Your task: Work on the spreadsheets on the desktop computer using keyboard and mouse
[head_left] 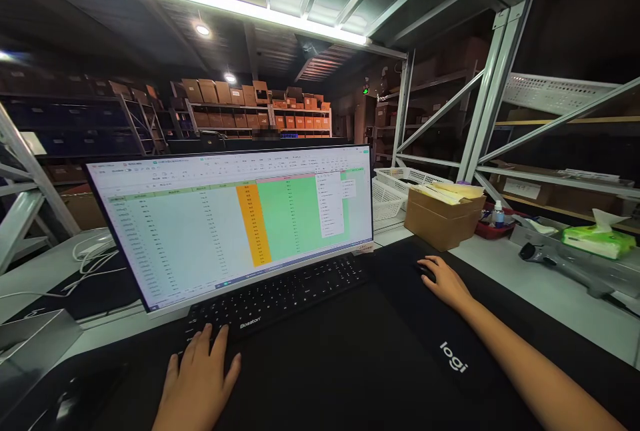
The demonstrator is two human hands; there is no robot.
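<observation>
My left hand [199, 372] lies with its fingers spread, the fingertips at the lower left edge of a black keyboard [280, 298]. To the right, my right hand [447, 282] is curved over a black computer mouse [427, 272], most of it hidden under the palm and fingers. Both rest on a long black desk mat [320, 371] with white lettering. Behind the keyboard stands a monitor [210, 231] with a spreadsheet in orange and green columns. A pop-up menu [331, 208] is open on the right part of the screen.
A cardboard box [437, 218] with papers on top stands right of the monitor, beside white plastic baskets [387, 198]. Farther right are a handheld scanner [560, 268] and a green tissue pack [597, 241]. At the left lie white cables [95, 254] and a metal holder [40, 334].
</observation>
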